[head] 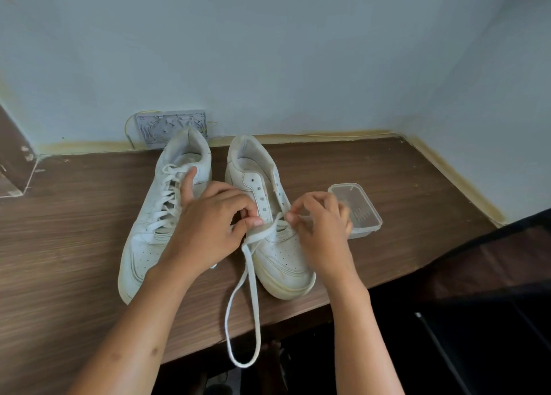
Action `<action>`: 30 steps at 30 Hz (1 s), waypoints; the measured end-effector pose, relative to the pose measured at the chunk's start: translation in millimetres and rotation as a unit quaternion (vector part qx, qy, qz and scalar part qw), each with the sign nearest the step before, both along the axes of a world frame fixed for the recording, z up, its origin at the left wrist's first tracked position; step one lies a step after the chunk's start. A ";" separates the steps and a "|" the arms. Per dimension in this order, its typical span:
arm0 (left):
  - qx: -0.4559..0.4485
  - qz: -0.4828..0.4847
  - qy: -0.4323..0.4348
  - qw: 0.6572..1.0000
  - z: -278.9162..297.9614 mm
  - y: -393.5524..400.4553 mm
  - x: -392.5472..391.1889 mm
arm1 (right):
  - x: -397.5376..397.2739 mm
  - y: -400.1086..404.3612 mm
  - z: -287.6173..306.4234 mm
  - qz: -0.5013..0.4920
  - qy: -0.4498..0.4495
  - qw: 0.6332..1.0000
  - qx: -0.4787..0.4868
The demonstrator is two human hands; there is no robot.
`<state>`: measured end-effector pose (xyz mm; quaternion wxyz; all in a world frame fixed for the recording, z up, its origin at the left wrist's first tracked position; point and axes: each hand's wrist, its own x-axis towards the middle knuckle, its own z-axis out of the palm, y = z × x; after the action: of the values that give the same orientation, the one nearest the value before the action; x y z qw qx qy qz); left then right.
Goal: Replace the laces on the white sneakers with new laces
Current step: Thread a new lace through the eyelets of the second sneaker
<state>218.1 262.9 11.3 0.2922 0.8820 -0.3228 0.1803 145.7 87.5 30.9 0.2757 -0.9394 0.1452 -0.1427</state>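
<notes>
Two white sneakers are set on the wooden surface (387, 168). The unlaced sneaker (280, 245) is beside the laced sneaker (149, 215). A white lace (252, 290) is pinched by the left hand (208, 227) and right hand (322, 230) over the unlaced sneaker, its loop hanging past the edge. A clear container (362, 209) lies just beside it.

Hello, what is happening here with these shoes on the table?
A person is lacing the right sneaker. The left hand and right hand each pinch the white lace near the lowest eyelets; its loop hangs over the table edge. The upper eyelets are empty. The left sneaker is fully laced. A clear plastic container sits beside.
</notes>
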 end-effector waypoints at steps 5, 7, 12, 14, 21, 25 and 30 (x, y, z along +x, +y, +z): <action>0.033 0.019 -0.026 0.999 0.0 2.0 -0.3 | -4.6 -13.8 6.4 -0.205 -0.058 0.977 0.011; 0.036 0.032 -0.040 0.998 0.7 3.0 0.2 | -10.4 -24.1 8.3 -0.270 -0.087 0.959 0.010; 0.010 0.035 -0.039 0.999 0.5 7.6 5.2 | -13.2 -32.5 4.3 -0.155 -0.067 0.986 -0.002; -0.001 0.028 -0.032 0.999 -0.6 7.4 6.5 | -8.2 -23.4 3.5 -0.064 -0.041 0.997 0.004; -0.007 0.025 -0.029 0.999 -1.2 7.0 7.1 | 4.0 8.8 -5.2 0.011 -0.041 0.999 -0.031; 0.010 0.036 -0.045 0.998 0.0 8.5 6.0 | 2.4 5.0 -3.9 -0.047 -0.047 0.997 -0.038; 0.022 0.043 -0.046 0.998 0.2 8.5 4.8 | -4.7 -8.9 -0.1 -0.248 -0.101 0.963 -0.024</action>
<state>222.9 271.4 11.6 0.2496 0.8920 -0.3014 0.2263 141.0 78.7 30.8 0.2225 -0.8609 0.3417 -0.3041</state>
